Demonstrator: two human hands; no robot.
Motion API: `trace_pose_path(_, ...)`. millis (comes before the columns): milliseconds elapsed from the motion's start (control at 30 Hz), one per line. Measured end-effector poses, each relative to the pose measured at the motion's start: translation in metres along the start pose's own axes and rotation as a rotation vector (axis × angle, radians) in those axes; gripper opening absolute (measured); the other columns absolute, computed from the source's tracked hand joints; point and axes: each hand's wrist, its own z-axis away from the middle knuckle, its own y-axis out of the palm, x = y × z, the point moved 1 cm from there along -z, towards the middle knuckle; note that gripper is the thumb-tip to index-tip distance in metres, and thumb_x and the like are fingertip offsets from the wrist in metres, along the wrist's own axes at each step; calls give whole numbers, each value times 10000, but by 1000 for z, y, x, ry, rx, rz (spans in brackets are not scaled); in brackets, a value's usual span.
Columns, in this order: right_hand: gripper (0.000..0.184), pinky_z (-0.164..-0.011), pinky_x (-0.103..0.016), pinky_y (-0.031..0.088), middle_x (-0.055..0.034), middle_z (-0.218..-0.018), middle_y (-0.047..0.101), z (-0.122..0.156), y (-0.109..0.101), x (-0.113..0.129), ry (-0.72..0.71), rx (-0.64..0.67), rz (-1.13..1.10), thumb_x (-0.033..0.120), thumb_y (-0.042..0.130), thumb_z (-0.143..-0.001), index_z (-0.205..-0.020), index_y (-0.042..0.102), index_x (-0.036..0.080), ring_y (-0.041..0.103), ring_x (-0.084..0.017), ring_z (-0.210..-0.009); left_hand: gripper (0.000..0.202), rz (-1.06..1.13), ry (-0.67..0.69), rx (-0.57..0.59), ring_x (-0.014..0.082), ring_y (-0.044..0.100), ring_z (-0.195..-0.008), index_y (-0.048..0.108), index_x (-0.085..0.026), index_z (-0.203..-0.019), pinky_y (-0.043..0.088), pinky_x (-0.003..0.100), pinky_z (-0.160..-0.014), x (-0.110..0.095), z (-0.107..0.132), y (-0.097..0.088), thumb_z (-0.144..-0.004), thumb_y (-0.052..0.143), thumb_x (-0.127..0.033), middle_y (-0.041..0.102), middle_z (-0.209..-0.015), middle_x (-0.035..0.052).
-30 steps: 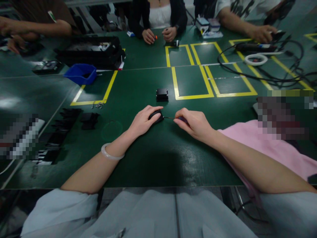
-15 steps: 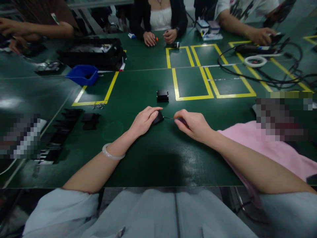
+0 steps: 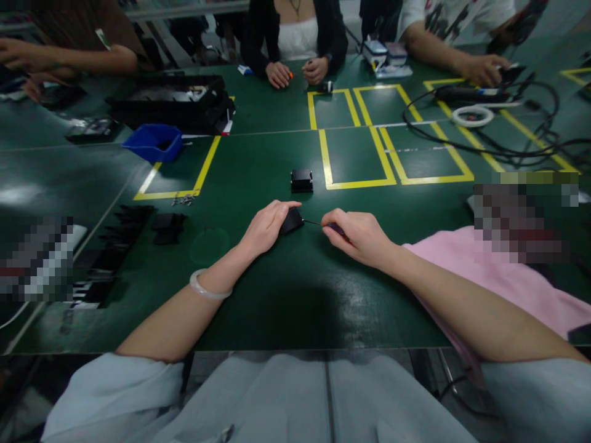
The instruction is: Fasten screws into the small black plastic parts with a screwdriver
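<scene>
My left thumb has slid back, baring more of the black box (image 3: 292, 222) mid-frame; my left hand's (image 3: 264, 229) fingers lie together against it, grip unclear. My right hand (image 3: 362, 235) pinches a screwdriver (image 3: 336, 229).

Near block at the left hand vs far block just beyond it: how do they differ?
- Near block is partly covered by the left hand; far block is untouched.
- Near block lies angled; far block sits roughly square to the view.
- The tool in the right hand points at near block, not far block.
Both are black.
</scene>
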Motion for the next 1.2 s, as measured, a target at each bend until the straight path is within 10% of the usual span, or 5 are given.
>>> trace_pose_path(467, 219, -648, -264, 383, -33, -804, 700, 1, 2, -2, -8, 11, -13, 340, 409, -1024, -1011, 581, 206, 610, -162, -660, 460, -71, -6, 31, 255, 637, -1078, 673, -237, -1262, 481, 380, -964, -1, -3, -2, -974, 512, -558, 678, -1181, 70)
trace_pose_path(1200, 191, -631, -262, 398, -35, -783, 700, 1, 2, 0, -72, -18, 4, 300, 433, -1026, -1001, 578, 179, 624, -159, -646, 479, -14, -16, 23, 225, 634, -1067, 659, -251, -1358, 461, 348, -946, -1, -3, -3, -1034, 415, -506, 673, -1143, 61)
